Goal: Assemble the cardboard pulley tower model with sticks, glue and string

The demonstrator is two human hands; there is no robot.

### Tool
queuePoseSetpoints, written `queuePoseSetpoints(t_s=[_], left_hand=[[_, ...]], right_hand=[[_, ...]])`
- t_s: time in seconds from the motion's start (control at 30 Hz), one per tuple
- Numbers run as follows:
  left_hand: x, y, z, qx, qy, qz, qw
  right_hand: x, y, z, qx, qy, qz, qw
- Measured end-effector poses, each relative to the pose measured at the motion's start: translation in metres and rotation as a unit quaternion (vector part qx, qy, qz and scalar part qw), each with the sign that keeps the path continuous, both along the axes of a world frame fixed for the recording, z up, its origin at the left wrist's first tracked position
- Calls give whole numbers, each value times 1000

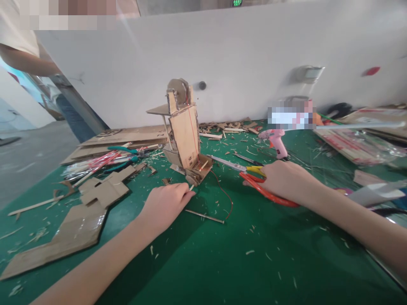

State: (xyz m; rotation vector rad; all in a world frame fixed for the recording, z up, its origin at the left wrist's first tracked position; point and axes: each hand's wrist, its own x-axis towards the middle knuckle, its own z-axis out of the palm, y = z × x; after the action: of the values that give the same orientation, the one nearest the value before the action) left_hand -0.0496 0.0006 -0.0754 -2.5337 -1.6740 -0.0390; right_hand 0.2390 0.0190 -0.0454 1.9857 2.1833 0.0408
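A small cardboard model [185, 131] with a red thread running down it stands on the green mat [222, 262]. My left hand [165, 203] rests just in front of its base, fingers curled, pinching a thin wooden stick near the model's foot. My right hand [286, 180] lies on the mat to the right, closed round the red and yellow handles of a pair of scissors [251, 173], whose blades point left toward the model. A thin metal rod [205, 216] lies on the mat between my hands.
Cut cardboard pieces [79, 220] lie at the left, with green-handled pliers [122, 149] and red sticks behind. A pink glue gun [276, 142] stands behind the scissors. Packaged sheets [359, 144] fill the right. Another person stands at far left [22, 46]. A white wall [241, 55] backs the table.
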Motion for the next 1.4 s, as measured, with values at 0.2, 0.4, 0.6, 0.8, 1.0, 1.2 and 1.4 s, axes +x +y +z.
queuePoseSetpoints(t_s=[0.2,0.4,0.6,0.8,1.0,1.2,1.4], left_hand=[[-1,0,-1,2,1,-5,1000],[-2,2,-4,10,-1,-16,1000],[-2,2,-5,14,-1,-16,1000],[-2,1,-5,16,3,-22,1000],[-2,1,-4,14,6,-15,1000],[-2,1,-4,10,1,-13,1000],[-2,1,-4,11,-1,-13,1000]], right_hand=[[-2,-2,3,-13,-16,-10,1000],[0,-2,2,-25,15,-8,1000],[-1,0,5,-19,23,5,1000],[-3,2,5,-16,16,10,1000],[-4,9,3,-9,11,13,1000],[-4,11,6,-5,-9,13,1000],[-6,10,8,24,-33,20,999]])
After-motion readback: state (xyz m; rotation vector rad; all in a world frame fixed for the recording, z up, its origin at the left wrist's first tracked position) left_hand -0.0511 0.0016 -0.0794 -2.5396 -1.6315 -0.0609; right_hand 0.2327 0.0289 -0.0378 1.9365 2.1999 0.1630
